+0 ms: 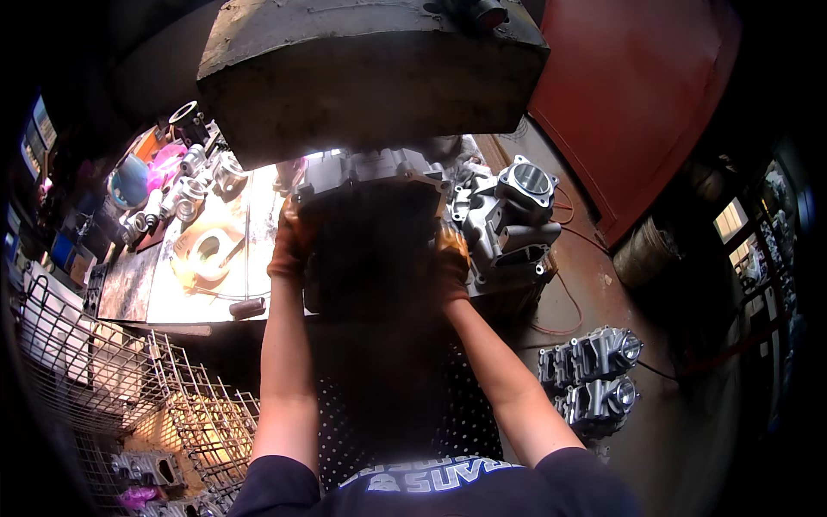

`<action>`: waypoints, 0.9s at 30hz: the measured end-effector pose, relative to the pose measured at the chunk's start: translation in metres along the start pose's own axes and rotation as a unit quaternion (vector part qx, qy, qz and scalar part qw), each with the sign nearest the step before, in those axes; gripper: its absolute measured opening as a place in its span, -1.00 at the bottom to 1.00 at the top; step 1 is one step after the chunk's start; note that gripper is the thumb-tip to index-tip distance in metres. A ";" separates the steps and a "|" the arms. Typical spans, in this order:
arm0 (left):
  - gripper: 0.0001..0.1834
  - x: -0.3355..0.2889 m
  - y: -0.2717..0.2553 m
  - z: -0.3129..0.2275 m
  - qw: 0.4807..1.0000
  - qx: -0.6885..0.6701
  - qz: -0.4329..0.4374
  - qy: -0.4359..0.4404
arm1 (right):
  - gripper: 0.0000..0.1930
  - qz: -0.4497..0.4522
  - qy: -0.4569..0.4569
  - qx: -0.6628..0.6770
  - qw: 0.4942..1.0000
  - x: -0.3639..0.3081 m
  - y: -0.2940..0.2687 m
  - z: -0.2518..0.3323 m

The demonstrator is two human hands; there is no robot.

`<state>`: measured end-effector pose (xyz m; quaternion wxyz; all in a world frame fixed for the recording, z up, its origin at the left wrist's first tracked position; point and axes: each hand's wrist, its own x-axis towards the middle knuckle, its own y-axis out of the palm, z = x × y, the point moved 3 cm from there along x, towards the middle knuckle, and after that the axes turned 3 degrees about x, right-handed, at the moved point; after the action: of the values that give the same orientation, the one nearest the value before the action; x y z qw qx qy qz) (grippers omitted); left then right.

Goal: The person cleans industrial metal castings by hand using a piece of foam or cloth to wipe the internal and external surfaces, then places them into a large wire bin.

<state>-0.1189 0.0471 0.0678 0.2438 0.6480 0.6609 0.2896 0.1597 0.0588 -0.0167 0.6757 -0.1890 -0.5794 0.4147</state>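
A large silver metal casting [369,169] is held up in front of my body, its upper edge bright and its near side lost in deep shadow. My left hand [291,243], in an orange-brown work glove, is closed on the casting's left side. On the right side my right hand [453,258], gloved alike, grips it too; some of its fingers are hidden. Whether the casting touches the workbench [164,289] beneath cannot be seen. Just right of my right hand sits another silver casting [508,226] with a round bored opening on top.
A big box-like metal hood [370,95] overhangs the bench. Small castings [185,194] and a ring-shaped part [208,256] lie at left. A wire cage [82,345] stands lower left. More castings [590,375] rest on the floor at right, near a hose [575,310] and a red panel [633,103].
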 end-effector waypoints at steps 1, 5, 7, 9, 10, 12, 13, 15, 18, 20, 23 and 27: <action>-0.57 -0.005 0.016 -0.006 0.955 0.275 0.007 0.106 | -0.55 0.035 -0.002 0.036 0.999 0.001 -0.008 0.003; -0.70 -0.033 0.045 -0.012 0.903 0.386 0.004 0.189 | -0.74 -0.136 -0.136 0.026 0.981 0.000 -0.050 -0.001; -0.80 -0.082 0.088 -0.015 0.811 0.535 0.005 0.238 | -0.77 0.117 0.027 0.260 0.958 -0.001 -0.082 -0.021; -0.76 -0.113 0.082 -0.008 0.830 0.512 -0.024 0.222 | -0.75 0.205 0.108 0.426 0.875 -0.013 -0.115 -0.040; -0.73 -0.134 0.091 -0.005 0.828 0.518 -0.012 0.215 | -0.71 0.173 0.097 0.468 0.861 -0.020 -0.131 -0.054; -0.64 -0.166 0.076 0.010 0.873 0.469 -0.021 0.134 | -0.64 0.229 0.242 0.504 0.797 -0.003 -0.138 -0.091; -0.62 -0.185 0.097 0.021 0.856 0.493 -0.020 0.156 | -0.61 0.224 0.246 0.407 0.851 0.014 -0.170 -0.094; -0.58 -0.214 0.151 0.038 0.794 0.556 0.039 0.243 | -0.61 0.305 0.189 0.512 0.780 0.011 -0.192 -0.129; -0.51 -0.254 0.218 0.086 0.765 0.549 0.155 0.299 | -0.67 0.404 0.270 0.555 0.675 0.004 -0.297 -0.121; -0.47 -0.275 0.258 0.117 0.752 0.521 0.238 0.326 | -0.71 0.343 0.303 0.679 0.575 -0.023 -0.360 -0.138; -0.45 -0.306 0.303 0.154 0.690 0.490 0.406 0.346 | -0.75 0.327 0.294 0.612 0.657 -0.060 -0.419 -0.190; -0.47 -0.352 0.335 0.218 0.628 0.426 0.524 0.387 | -0.66 0.326 0.336 0.324 0.822 -0.153 -0.522 -0.239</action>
<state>0.2879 -0.2925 0.1278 -0.5299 0.7450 0.2936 0.2791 0.5655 -0.3115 0.2106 0.6760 -0.2646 -0.0530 0.6857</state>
